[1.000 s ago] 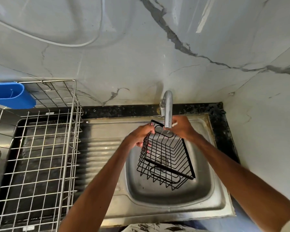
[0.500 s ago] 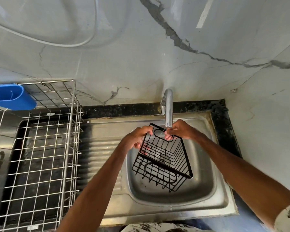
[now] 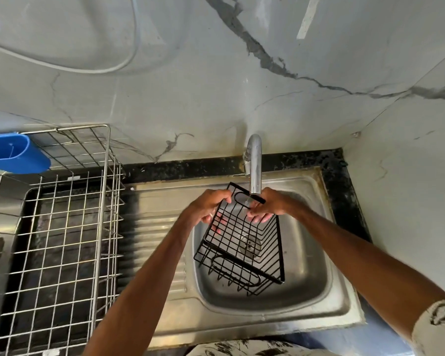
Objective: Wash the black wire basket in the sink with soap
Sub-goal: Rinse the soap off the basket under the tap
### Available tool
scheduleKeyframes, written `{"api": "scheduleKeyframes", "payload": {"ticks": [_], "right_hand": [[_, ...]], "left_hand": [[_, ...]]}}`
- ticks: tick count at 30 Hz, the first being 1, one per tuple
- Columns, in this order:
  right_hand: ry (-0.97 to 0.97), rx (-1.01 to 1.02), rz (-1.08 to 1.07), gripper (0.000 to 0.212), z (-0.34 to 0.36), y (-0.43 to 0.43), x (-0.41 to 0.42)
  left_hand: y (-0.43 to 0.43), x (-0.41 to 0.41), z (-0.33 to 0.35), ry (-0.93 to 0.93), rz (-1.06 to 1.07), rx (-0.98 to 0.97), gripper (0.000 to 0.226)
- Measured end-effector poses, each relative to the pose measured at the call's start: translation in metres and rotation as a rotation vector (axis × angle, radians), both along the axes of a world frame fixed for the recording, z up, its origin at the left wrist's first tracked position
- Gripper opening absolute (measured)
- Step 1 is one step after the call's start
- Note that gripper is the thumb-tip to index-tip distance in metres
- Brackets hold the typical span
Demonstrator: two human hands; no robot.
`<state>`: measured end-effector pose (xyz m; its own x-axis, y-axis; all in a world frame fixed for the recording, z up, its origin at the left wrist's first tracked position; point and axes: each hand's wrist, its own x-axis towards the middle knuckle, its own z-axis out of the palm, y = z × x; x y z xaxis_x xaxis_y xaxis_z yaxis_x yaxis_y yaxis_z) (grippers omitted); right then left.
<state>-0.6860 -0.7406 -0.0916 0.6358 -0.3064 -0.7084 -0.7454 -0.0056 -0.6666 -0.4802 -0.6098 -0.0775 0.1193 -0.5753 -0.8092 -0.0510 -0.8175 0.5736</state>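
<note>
Curling round the wires, the left fingers (image 3: 217,229) show through the mesh while the thumb lies over the rim, so the left hand (image 3: 208,207) is clamped on the upper left edge of the black wire basket (image 3: 242,262). The right fingers (image 3: 258,218) are bent against the basket's far end, just beside its oval handle loop, and the right hand (image 3: 271,205) holds that end directly under the spout. A thin stream of water falls from the faucet (image 3: 254,165) onto the spot between the two hands.

The basket hangs tilted above the bowl of the sink (image 3: 316,253), far end raised to the spout, near end low over the basin, its open side turned toward the person. The drain (image 3: 251,245) shows through the mesh. Whether the low end touches the basin is unclear.

Both forearms reach in from the bottom edge, the right one ending in a patterned sleeve (image 3: 437,327). Left of the bowl lies the ribbed drainboard (image 3: 154,227), and beyond it stands a silver dish rack (image 3: 103,201) with a blue container (image 3: 13,154) hung on its far corner. A black speckled surface (image 3: 190,168) borders the sink at the back, below the marble wall (image 3: 190,86).
</note>
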Motion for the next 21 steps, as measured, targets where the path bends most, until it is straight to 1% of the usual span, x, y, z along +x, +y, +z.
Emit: {"api": "scheduleKeyframes", "payload": {"ticks": [1,3,5,7,9,11,12,13,16,18,20,21], "right_hand": [[0.010,0.028,0.022,0.019,0.000,0.002,-0.003],[-0.026,-0.069,0.046,0.017,0.006,0.006,0.004],[-0.093,-0.205,-0.044,0.016,0.015,0.010,0.021],[-0.169,-0.234,-0.114,0.022,0.019,0.009,0.035],[-0.205,-0.234,-0.109,0.023,0.016,0.007,0.037],[-0.195,-0.211,-0.105,0.032,0.010,0.007,0.029],[-0.156,-0.188,-0.095,0.036,0.008,0.007,0.024],[-0.122,-0.162,-0.087,0.036,0.004,0.006,0.018],[-0.016,-0.035,-0.095,0.024,-0.003,0.003,-0.002],[0.040,0.038,-0.142,0.024,-0.006,0.001,-0.014],[0.099,0.097,-0.200,0.027,-0.008,0.000,-0.020],[0.116,0.114,-0.232,0.027,-0.007,0.000,-0.020]], "left_hand": [[0.001,-0.001,-0.001,0.003,0.001,-0.002,0.043],[0.001,-0.010,0.004,0.003,-0.048,-0.021,0.048],[0.001,-0.020,0.009,-0.006,-0.127,-0.058,0.042],[0.001,-0.025,0.010,-0.015,-0.143,-0.065,0.042],[0.001,-0.024,0.016,-0.052,-0.110,-0.091,0.034],[0.001,-0.018,0.021,-0.133,-0.080,-0.141,0.027],[0.002,-0.015,0.020,-0.157,-0.090,-0.152,0.024],[0.002,-0.013,0.020,-0.161,-0.106,-0.173,0.023],[0.005,-0.008,0.019,-0.123,-0.095,-0.157,0.023],[0.007,-0.012,0.023,-0.117,-0.052,-0.143,0.022],[0.012,-0.018,0.026,-0.155,-0.027,-0.168,0.019],[0.016,-0.020,0.025,-0.206,-0.020,-0.191,0.024]]}}
